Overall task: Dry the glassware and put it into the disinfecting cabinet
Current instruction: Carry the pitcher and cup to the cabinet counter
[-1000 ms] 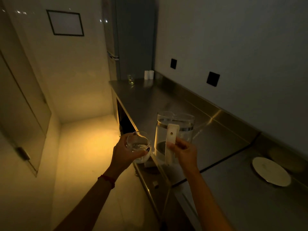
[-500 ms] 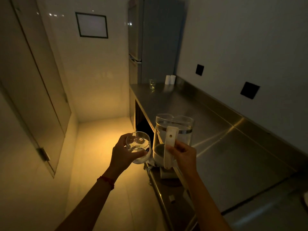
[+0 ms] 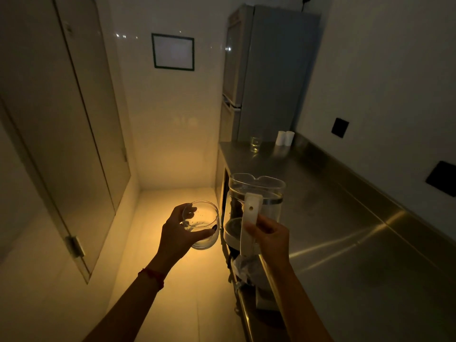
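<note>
Head view: left hand [image 3: 176,233] grips round glass [image 3: 203,224], fingers [image 3: 188,214] curled over rim, held above floor. Right hand [image 3: 270,234] grips jug [image 3: 256,203] handle [image 3: 249,225], held above bench [image 3: 345,230] edge.

A dim, narrow service kitchen or pantry is being shown. Along the right of the frame a long stainless steel counter [image 3: 345,218] with a raised backsplash is being lit faintly, and black wall sockets [image 3: 340,127] are being seen above it. At upper centre a tall grey refrigerator [image 3: 269,75] is standing at the counter's far end. A tiled floor [image 3: 158,243] is being lit with warm yellow light at lower centre, and flat cabinet doors [image 3: 81,134] are lining the left.
</note>
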`<state>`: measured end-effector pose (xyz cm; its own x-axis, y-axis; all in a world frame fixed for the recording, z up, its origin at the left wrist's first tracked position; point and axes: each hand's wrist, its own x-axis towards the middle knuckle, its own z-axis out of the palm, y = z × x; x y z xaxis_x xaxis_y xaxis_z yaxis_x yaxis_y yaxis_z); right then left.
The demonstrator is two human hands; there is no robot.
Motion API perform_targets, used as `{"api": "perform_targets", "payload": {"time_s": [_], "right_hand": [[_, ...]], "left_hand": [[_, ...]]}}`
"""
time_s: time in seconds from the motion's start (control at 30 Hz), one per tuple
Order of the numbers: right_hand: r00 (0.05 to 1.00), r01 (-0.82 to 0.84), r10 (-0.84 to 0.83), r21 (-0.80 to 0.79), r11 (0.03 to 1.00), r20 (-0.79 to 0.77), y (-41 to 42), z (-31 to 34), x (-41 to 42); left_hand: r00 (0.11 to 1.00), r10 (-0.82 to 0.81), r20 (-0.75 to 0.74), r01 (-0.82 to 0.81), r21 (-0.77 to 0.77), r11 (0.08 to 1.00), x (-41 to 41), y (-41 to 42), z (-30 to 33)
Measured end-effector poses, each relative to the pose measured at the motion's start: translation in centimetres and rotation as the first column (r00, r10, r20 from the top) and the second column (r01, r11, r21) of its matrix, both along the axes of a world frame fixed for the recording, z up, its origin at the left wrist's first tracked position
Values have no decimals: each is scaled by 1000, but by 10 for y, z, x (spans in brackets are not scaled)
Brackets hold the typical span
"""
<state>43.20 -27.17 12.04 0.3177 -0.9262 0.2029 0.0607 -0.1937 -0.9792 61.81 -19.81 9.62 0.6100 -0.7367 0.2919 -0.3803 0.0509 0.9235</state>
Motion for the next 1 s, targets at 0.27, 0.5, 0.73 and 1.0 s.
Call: {"api": "perform_targets", "payload": {"time_s": [0.27, 0.5, 0.73, 1.0], "right_hand": [[999, -51, 50, -33, 998, -13, -63, -5, 55], [999, -20, 19, -26, 999, -28, -113, -12, 125], [997, 70, -69, 10, 998, -39, -161, -12, 207], [989, 144, -141, 60, 988, -45, -205, -13, 266]], "left_hand": [[999, 32, -9, -33, -3, 999, 51, -55, -5], [999, -20, -33, 20, -11, 1000, 119, -113, -12], [994, -95, -52, 95, 1, 995, 205, -171, -13], [986, -152, -65, 153, 1, 988, 262, -223, -9]]}}
